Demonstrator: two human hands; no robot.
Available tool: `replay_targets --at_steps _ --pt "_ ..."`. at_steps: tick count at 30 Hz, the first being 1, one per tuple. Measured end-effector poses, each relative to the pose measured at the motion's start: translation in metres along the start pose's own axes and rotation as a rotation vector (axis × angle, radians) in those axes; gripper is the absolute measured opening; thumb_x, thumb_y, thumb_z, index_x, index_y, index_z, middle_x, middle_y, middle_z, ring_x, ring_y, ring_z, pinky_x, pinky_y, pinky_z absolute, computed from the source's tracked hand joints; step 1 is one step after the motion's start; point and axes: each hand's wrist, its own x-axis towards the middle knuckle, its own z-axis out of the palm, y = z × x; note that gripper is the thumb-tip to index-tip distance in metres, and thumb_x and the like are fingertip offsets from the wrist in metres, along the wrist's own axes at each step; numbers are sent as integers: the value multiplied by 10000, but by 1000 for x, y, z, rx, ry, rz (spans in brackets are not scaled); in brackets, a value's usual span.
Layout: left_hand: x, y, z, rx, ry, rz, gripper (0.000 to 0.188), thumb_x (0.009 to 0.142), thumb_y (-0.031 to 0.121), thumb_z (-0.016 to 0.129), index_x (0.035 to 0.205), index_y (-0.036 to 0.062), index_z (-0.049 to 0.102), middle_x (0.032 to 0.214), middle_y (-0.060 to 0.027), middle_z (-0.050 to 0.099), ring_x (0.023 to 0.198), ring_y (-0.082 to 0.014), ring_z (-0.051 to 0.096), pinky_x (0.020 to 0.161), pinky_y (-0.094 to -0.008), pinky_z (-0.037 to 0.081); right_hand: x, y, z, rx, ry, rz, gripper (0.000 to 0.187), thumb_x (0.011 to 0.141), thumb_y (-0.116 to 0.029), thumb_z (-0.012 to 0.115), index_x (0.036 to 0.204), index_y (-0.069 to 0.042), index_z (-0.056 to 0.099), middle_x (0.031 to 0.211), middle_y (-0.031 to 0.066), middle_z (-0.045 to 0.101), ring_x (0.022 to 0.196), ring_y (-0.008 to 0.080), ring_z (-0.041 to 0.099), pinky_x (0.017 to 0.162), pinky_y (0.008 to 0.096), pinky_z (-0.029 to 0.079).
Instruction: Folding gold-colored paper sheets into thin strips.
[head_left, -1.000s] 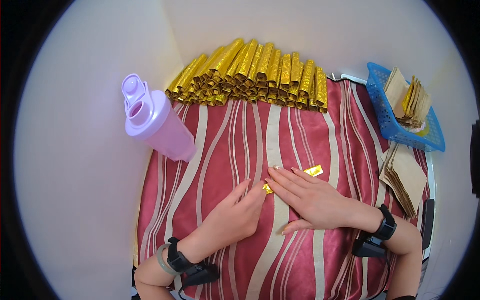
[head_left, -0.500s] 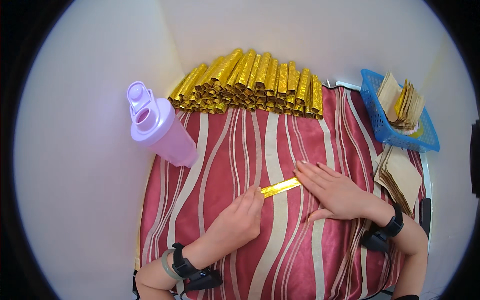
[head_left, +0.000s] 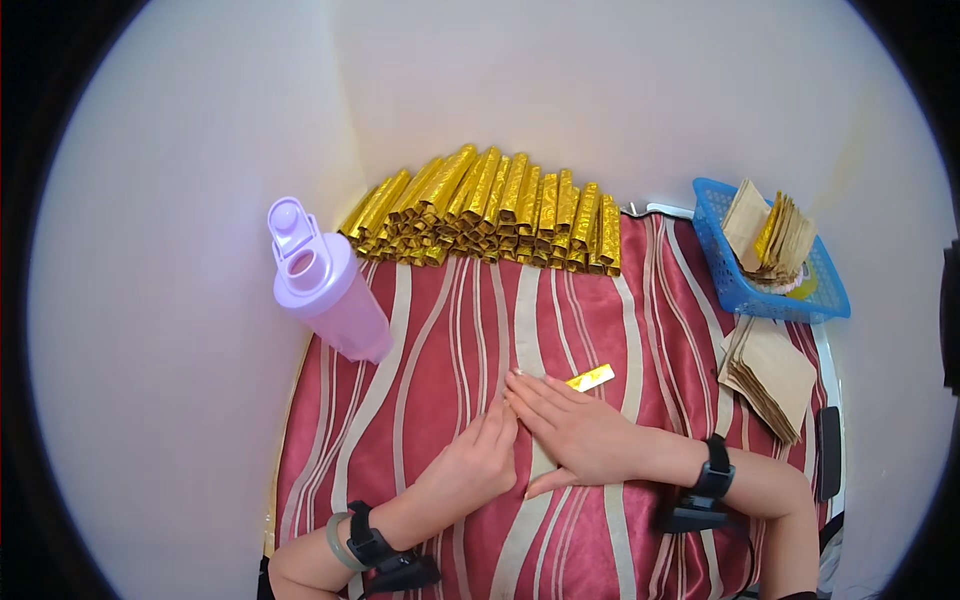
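Observation:
A narrow folded strip of shiny gold foil paper (head_left: 592, 378) lies aslant on the striped red cloth (head_left: 440, 390). Only its far right end shows; the rest is covered by my hands. My left hand (head_left: 472, 458) has its fingers closed and pressed together at the strip's left end, though the fingertips' grip is partly hidden. Flat across the strip lies my right hand (head_left: 582, 432), fingers stretched out and thumb apart, its fingertips next to the left hand's.
A pile of gold foil tubes (head_left: 490, 205) lies along the back edge. A lilac shaker bottle (head_left: 345, 310) stands at left. At right are a blue basket (head_left: 738, 290) holding papers, a stack of brown paper sheets (head_left: 778, 375) and a dark flat object (head_left: 827, 455).
My right hand has slid left along the strip, from its right end to my left hand, uncovering the right end. The whole view has shifted slightly.

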Motion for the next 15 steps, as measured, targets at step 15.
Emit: replay_targets --at_steps 15 --pt "-1 -5 13 -180 197 -150 362 800 89 591 1111 -92 637 1127 -185 620 1039 -281 636 913 -338 516 -44 43 -29 -137 -138 117 1001 856 -680 525 1492 36 231 1543 258 241 1453 358 227 1176 469 212"
